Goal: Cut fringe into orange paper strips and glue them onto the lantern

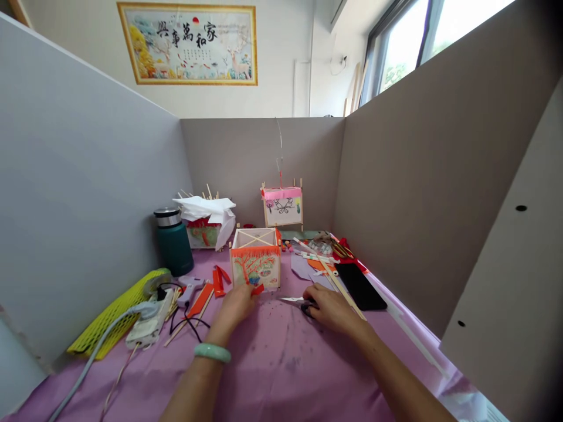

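My left hand, with a pale green bangle on its wrist, pinches a small piece of red-orange paper low in front of a box-shaped paper lantern. The lantern stands upright, with a painted tree on its front, orange fringe along the top and crossed sticks over its open top. To the right, my right hand is closed on the dark handles of a pair of scissors. Their blades point left towards my left hand, apart from the paper. Several red-orange paper strips lie left of the lantern.
A green flask, a power strip, a glue gun and cables lie to the left. A black phone and wooden sticks are on the right. A pink-topped lantern hangs at the back. Partitions enclose the purple-covered table.
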A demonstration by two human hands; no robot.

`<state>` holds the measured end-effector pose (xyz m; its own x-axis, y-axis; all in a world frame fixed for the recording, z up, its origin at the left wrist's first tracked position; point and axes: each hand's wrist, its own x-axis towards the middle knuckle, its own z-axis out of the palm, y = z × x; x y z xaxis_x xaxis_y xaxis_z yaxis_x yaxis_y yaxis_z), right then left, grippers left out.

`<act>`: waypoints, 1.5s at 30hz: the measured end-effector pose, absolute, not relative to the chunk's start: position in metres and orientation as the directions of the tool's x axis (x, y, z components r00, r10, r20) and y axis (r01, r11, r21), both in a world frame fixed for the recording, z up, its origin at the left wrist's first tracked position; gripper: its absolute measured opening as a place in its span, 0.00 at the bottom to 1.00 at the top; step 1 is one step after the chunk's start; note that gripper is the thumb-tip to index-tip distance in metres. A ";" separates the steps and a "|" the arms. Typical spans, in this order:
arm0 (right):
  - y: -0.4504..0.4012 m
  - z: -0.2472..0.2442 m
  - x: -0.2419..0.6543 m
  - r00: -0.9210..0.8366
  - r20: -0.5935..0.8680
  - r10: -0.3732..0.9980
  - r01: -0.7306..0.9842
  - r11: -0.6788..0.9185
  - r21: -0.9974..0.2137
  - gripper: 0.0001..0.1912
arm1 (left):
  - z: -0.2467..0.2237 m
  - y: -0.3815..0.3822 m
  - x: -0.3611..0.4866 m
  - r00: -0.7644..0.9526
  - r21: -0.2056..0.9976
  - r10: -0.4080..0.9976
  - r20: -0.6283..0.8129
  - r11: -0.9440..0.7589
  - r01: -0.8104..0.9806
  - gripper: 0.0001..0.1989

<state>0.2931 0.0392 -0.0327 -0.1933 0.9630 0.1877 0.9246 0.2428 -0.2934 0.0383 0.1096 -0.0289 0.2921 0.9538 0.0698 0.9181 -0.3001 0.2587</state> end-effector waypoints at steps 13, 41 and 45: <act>0.101 -0.037 0.294 -0.197 0.217 0.956 0.865 0.274 -0.421 0.12 | -0.030 0.153 0.037 0.225 0.247 0.969 0.104 -0.244 0.938 0.13; 0.078 -0.057 0.275 -0.214 0.116 0.970 -0.295 0.049 -0.954 0.28 | -0.032 0.128 0.064 0.196 0.659 0.933 0.301 -0.352 0.664 0.12; 0.079 -0.061 0.271 -0.201 0.200 0.959 -0.352 0.120 -0.928 0.29 | -0.043 0.130 0.068 0.216 0.777 0.936 0.277 -0.351 0.522 0.14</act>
